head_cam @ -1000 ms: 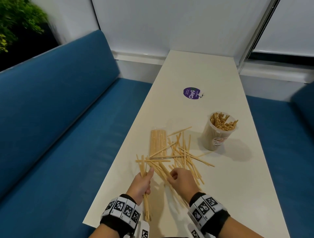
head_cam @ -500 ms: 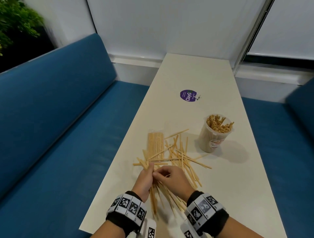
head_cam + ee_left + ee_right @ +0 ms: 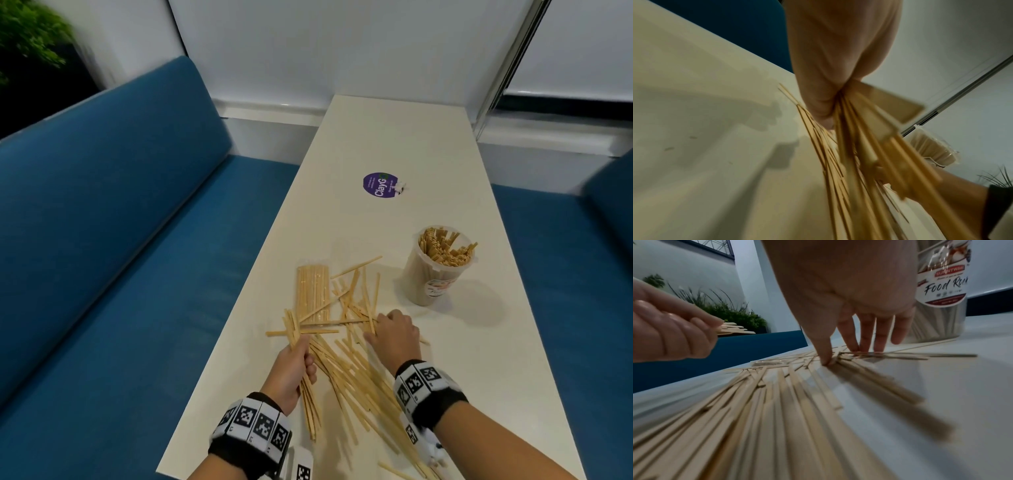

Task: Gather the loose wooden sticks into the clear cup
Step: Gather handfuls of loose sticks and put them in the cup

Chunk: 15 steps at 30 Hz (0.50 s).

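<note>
Loose wooden sticks (image 3: 346,366) lie scattered on the cream table (image 3: 428,144), fanned out between my hands. My left hand (image 3: 294,366) grips a bundle of sticks (image 3: 310,407); the fist around them shows in the left wrist view (image 3: 830,104) and in the right wrist view (image 3: 674,331). My right hand (image 3: 394,334) rests spread on the pile, straight fingertips (image 3: 865,344) and thumb pressing on sticks (image 3: 789,410). The clear cup (image 3: 436,274), packed with upright sticks, stands just beyond the right hand, its labelled wall (image 3: 941,288) close behind the fingers.
A sealed clear packet of sticks (image 3: 312,291) lies at the pile's far left. A purple round sticker (image 3: 381,184) is on the table farther back. Blue bench seats (image 3: 137,274) flank the table on both sides. The table's left edge is close to my left hand.
My right hand left the left hand and moved forward and right onto the pile near the cup, fingers now spread. My left hand keeps its bundle and drew slightly back.
</note>
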Tool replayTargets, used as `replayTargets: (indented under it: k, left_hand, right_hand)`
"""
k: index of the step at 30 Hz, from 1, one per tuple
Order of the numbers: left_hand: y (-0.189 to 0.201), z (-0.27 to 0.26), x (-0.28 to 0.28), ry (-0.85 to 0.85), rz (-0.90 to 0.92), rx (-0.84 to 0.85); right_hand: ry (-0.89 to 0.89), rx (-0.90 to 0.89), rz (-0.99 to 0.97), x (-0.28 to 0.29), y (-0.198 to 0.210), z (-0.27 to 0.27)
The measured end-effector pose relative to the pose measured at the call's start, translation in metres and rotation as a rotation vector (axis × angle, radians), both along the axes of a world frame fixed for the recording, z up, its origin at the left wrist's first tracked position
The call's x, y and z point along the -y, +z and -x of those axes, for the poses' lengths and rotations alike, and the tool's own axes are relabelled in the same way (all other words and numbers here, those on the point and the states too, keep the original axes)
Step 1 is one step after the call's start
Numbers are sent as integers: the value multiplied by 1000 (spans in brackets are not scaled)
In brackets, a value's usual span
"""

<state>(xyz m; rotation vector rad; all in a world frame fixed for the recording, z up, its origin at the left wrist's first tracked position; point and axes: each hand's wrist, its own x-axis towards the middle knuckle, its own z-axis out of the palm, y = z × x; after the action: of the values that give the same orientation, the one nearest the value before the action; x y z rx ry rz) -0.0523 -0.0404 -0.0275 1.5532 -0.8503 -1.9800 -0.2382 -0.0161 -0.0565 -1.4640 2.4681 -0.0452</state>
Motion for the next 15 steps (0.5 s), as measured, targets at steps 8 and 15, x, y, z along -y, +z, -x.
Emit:
replayTargets:
  k: [8, 15]
  left_hand:
    - [-7, 6, 5, -35, 16, 34]
    - [-5, 27, 8, -67, 60, 23]
  right_hand:
    - [-114, 301, 126, -15, 11, 6]
    - [-372, 710, 385, -34, 43, 19]
